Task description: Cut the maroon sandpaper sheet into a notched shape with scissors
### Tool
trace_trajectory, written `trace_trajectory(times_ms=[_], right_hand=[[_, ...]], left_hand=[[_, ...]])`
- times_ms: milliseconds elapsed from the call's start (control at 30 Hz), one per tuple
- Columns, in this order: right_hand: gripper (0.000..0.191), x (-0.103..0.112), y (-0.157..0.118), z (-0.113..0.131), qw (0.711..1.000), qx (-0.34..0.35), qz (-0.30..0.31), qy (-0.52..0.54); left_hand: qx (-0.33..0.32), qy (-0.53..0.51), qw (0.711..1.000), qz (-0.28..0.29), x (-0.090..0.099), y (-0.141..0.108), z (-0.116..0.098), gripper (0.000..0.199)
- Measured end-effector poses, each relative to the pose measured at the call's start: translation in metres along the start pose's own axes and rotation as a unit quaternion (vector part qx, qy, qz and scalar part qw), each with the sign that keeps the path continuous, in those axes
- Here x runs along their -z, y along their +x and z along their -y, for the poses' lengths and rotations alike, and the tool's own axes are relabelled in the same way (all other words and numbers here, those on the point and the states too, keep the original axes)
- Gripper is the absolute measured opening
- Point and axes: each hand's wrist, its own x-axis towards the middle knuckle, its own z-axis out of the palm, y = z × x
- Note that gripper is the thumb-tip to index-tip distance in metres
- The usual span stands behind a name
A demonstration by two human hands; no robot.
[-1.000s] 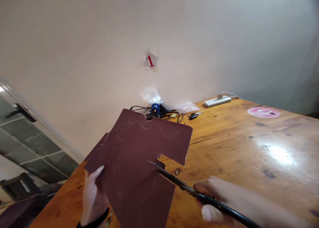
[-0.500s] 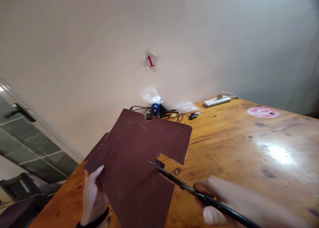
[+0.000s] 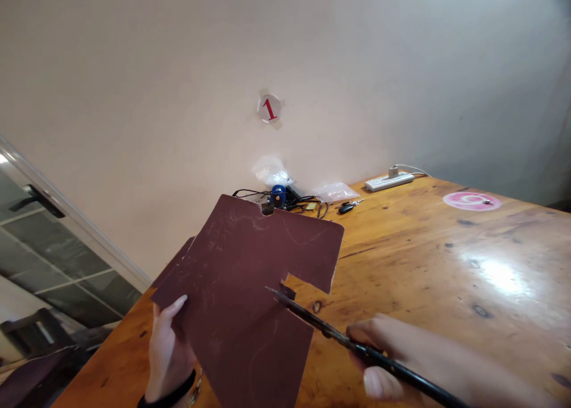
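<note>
The left hand [image 3: 165,348] pinches the maroon sheet [image 3: 241,265] above the wooden table [image 3: 414,265]; the right hand [image 3: 397,342] grips a slim black tool [image 3: 321,326], seemingly scissors, across its notched side. Holding the sheet taut should favour a clean edge.

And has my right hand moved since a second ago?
No, not noticeably either way: your right hand, gripping the black tool, sits the same relative to the nearby knot in the tabletop.
</note>
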Motion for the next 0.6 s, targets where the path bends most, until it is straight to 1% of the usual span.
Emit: trace_trajectory(times_ms=[100, 133, 167, 267, 333, 400, 467, 533, 600], right_hand=[[0.068, -0.0003, -0.0002, -0.0034, 1.0, -0.006, 0.005, 0.001], [0.069, -0.0001, -0.0001, -0.0038, 1.0, -0.007, 0.007, 0.001], [0.069, 0.0, 0.0001, -0.0038, 1.0, -0.004, 0.006, 0.001], [0.067, 0.0008, 0.0012, -0.0018, 1.0, 0.012, 0.001, 0.0], [0.066, 0.0013, 0.0018, -0.0002, 1.0, 0.015, 0.003, 0.001], [0.066, 0.0016, 0.0021, 0.0008, 1.0, 0.015, 0.005, -0.003], [0.067, 0.0014, 0.0021, 0.0008, 1.0, 0.02, 0.004, -0.009], [0.07, 0.001, 0.0019, -0.0001, 1.0, 0.002, 0.007, -0.016], [0.073, 0.0005, 0.0017, -0.0014, 0.999, -0.027, 0.011, -0.025]], left_hand=[[0.081, -0.058, 0.995, 0.002, -0.0011, 0.0004, -0.0003, 0.016], [0.101, -0.069, 0.992, 0.007, -0.001, 0.0001, -0.001, 0.016], [0.107, -0.07, 0.992, 0.012, -0.0008, -0.0003, -0.0018, 0.016], [0.067, -0.039, 0.997, 0.01, 0.0007, -0.0014, -0.0034, 0.016], [0.06, -0.028, 0.998, -0.002, 0.0013, -0.0018, -0.0032, 0.016], [0.062, -0.029, 0.998, -0.003, 0.0012, -0.0021, -0.0019, 0.016], [0.064, -0.045, 0.997, 0.013, 0.0008, -0.0019, -0.0001, 0.015], [0.073, -0.063, 0.995, 0.028, 0.0003, -0.0012, 0.0018, 0.015], [0.095, -0.081, 0.992, 0.022, 0.0001, -0.0001, 0.0032, 0.017]])
